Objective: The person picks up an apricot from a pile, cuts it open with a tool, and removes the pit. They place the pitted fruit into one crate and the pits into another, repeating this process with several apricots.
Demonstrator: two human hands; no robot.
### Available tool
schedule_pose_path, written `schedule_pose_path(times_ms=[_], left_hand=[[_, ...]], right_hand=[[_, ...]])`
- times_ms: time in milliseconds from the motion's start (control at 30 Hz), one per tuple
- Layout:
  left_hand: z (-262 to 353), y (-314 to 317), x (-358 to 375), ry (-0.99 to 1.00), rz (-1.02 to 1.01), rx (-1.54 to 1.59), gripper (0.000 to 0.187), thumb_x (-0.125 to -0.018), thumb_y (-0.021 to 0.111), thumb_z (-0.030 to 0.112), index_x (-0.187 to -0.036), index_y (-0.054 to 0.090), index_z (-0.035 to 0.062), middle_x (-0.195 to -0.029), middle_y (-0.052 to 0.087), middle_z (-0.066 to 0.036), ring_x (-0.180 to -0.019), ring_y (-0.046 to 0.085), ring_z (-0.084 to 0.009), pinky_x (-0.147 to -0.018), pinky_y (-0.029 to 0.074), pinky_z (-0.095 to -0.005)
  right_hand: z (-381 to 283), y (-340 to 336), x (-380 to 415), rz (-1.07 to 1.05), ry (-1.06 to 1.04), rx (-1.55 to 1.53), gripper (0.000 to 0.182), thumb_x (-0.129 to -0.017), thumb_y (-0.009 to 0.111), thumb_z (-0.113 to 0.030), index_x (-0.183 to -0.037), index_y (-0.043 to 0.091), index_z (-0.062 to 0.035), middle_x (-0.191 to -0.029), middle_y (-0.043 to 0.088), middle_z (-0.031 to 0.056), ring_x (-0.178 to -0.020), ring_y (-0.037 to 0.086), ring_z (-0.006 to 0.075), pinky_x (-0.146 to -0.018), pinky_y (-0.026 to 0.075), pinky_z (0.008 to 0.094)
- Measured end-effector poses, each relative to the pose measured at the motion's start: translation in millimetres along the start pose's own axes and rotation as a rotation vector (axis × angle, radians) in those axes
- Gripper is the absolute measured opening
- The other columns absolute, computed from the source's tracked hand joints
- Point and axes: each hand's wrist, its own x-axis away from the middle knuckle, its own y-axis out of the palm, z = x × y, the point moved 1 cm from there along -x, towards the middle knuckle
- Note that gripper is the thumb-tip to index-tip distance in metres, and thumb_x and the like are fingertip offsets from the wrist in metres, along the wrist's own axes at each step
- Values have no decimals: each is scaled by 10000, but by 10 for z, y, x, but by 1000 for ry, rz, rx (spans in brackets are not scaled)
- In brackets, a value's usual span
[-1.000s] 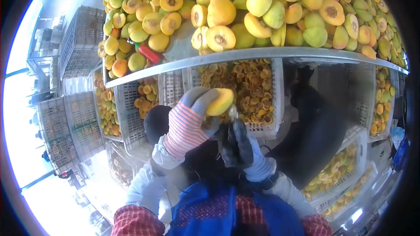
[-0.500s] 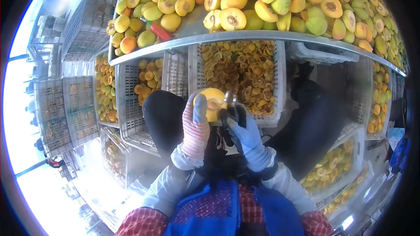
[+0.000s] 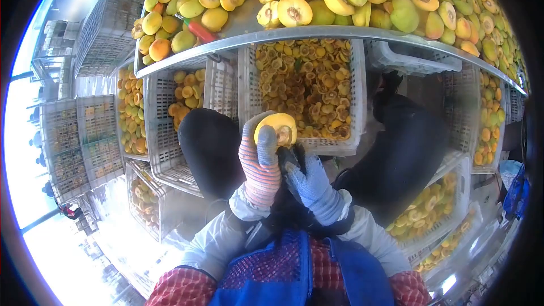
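Note:
My left hand [image 3: 259,161], in a striped orange and grey glove, holds a yellow peach half [image 3: 276,130] with its pit hollow facing me. Right beside it my right hand [image 3: 309,181], in a blue and black glove, grips a small pitting tool [image 3: 288,156] whose tip is against the fruit; most of the tool is hidden by the fingers. Both hands are above my lap, in front of a white crate [image 3: 340,146] filled with pitted peach halves.
A metal table [image 3: 340,35] above carries a heap of whole and halved peaches and a red-handled knife [image 3: 198,30]. More white crates [image 3: 164,136] of fruit stand at left and right [image 3: 439,215]. Stacked crates [image 3: 79,141] fill the far left.
My left hand has turned the peach so its cut face with the pit hollow faces me. Both hands have come lower and closer to my body, and the tool's metal tip is now hidden.

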Motion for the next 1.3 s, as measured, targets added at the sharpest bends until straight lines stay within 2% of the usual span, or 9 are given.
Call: schedule_pose_path(times_ms=[233, 367, 500, 633, 833, 967, 1167, 1233, 1300], left_hand=[[-93, -102, -86, -86, -126, -99, 361, -942, 518, 339, -1096, 566, 16, -904, 616, -63, -827, 547, -112, -770, 453, -257], [226, -254, -361, -617, -426, -12, 323, -919, 567, 287, -1087, 583, 11, -909, 611, -19, -820, 536, -78, -749, 448, -224], [15, -256, -372, -193, -475, -276, 341, -916, 579, 306, -1063, 591, -1, -855, 625, -30, -782, 569, -79, -713, 465, -224], [33, -179, -314, -104, -475, -164, 413, -905, 588, 383, -1037, 600, -9, -863, 623, -39, -793, 569, -90, -726, 463, -235], [-73, -74, -205, -632, -583, 467, 500, -882, 560, 498, -1074, 591, 37, -862, 625, -44, -764, 571, -112, -711, 467, -247], [-307, 55, -53, -913, -231, 787, 509, -872, 540, 555, -1003, 600, 67, -868, 611, -46, -804, 566, -129, -729, 460, -257], [77, -1253, -595, 190, 316, -59, 427, -888, 598, 378, -1114, 560, 18, -1032, 598, -115, -903, 600, -214, -786, 511, -336], [360, -1584, -904, 27, 395, -1434, 385, -822, 682, 269, -1118, 583, 43, -1021, 623, -185, -948, 588, -313, -847, 480, -376], [373, -1451, -1065, 323, 376, -1531, 396, -797, 703, 246, -1122, 588, 51, -1020, 629, -169, -988, 579, -322, -852, 467, -410]], right_hand=[[-75, -170, -85, -230, 739, -508, 291, -902, 586, -213, -1115, 519, -26, -776, 584, 34, -610, 521, 107, -547, 432, 258], [174, -45, 51, -203, 590, -629, 243, -924, 559, -208, -1098, 523, -42, -784, 574, 7, -616, 499, 67, -521, 409, 215], [-69, -56, 32, -207, 764, -960, 243, -945, 522, -289, -1047, 528, -68, -745, 565, 22, -544, 487, 92, -433, 383, 229], [-167, -154, -11, -517, 921, -1356, 375, -950, 452, -461, -943, 516, -91, -619, 492, 20, -413, 413, 93, -335, 326, 225], [-219, -42, -13, -809, 911, -2142, 467, -942, 393, -534, -843, 473, -84, -548, 384, 2, -375, 357, 79, -311, 301, 220], [-245, -83, -63, -805, 735, -2181, 470, -948, 393, -520, -830, 468, -72, -547, 374, -1, -381, 347, 77, -335, 327, 229], [78, -126, -30, -456, 957, -1899, 498, -957, 344, -538, -952, 566, -92, -582, 370, -14, -414, 349, 83, -373, 308, 227], [95, -90, -94, -452, 948, -1791, 414, -954, 411, -490, -984, 567, -108, -626, 412, -24, -455, 372, 82, -396, 314, 218], [-7, -80, -160, -192, 1083, -1507, 376, -955, 442, -452, -966, 583, -105, -615, 393, -34, -458, 353, 66, -383, 288, 205]])
